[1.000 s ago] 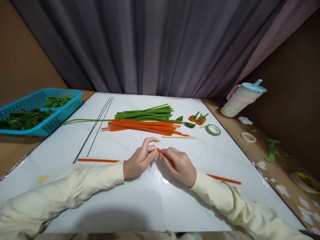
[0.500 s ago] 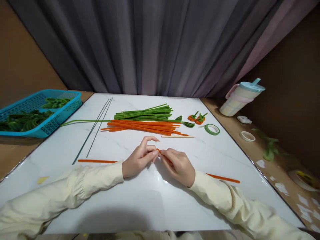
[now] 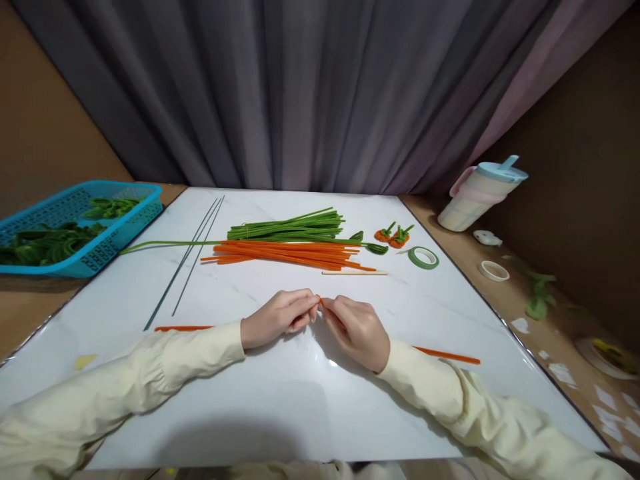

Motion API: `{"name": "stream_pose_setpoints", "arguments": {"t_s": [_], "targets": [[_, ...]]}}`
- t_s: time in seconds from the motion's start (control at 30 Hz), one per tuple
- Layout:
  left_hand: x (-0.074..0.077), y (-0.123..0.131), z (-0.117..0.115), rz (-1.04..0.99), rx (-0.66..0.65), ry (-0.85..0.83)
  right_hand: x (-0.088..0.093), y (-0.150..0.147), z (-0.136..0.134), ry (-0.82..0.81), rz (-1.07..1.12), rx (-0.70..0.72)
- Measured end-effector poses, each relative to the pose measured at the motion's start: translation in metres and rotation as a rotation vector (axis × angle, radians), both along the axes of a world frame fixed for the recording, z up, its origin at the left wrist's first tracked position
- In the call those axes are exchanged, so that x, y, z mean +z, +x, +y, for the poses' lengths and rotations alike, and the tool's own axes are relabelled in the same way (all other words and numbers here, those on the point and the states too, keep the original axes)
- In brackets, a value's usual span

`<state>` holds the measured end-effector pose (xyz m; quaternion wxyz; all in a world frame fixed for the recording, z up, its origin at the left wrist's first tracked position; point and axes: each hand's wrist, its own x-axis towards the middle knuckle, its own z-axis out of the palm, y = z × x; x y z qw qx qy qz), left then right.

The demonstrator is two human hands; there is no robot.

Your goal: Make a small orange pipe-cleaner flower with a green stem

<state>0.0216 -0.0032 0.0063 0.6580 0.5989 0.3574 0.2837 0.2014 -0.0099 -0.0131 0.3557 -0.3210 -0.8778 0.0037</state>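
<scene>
My left hand (image 3: pixel 281 319) and my right hand (image 3: pixel 357 332) meet over the middle of the table, fingertips almost touching. Both pinch a small bent piece of orange pipe cleaner (image 3: pixel 321 301), which shows between the fingers. Straight orange lengths come out from beneath both forearms: a left pipe cleaner end (image 3: pixel 181 328) and a right pipe cleaner end (image 3: pixel 447 356). Whether these join the pinched piece is hidden by my hands and sleeves. Beyond my fingers lie a bundle of orange pipe cleaners (image 3: pixel 285 253) and a thin wooden stick (image 3: pixel 354 273).
Behind lie green pipe cleaners (image 3: pixel 285 225), two small orange-and-green persimmon shapes (image 3: pixel 393 235) and green tape (image 3: pixel 423 258). Dark wires (image 3: pixel 193 247) rest at left, near a blue basket (image 3: pixel 95 259) of green pieces. A tumbler (image 3: pixel 480 193) and white tape ring (image 3: pixel 494 271) stand right.
My left index finger, raised and curled before, has come down onto the orange piece, closing the pinch. The left orange end has shifted slightly down. My right hand stays nearly in place.
</scene>
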Motion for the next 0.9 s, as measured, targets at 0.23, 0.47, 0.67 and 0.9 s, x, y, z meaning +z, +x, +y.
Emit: {"name": "stream_pose_setpoints", "arguments": {"t_s": [0.23,0.47,0.67,0.9], "targets": [[-0.0027,-0.0019,-0.0004,-0.01,-0.019,0.053,0.0002,-0.0006,-0.0007,0.012,-0.001,0.001],[-0.0044,-0.0036,-0.0004,0.021,-0.03,0.122,-0.0013,0.0,0.0001,0.002,0.001,0.006],[-0.0052,-0.0035,-0.0005,0.063,-0.021,0.177,-0.0002,-0.0001,-0.0001,-0.017,0.006,0.013],[-0.0056,-0.0033,0.0002,0.073,-0.016,0.199,-0.0008,0.0,0.0006,-0.001,0.012,0.013]]}}
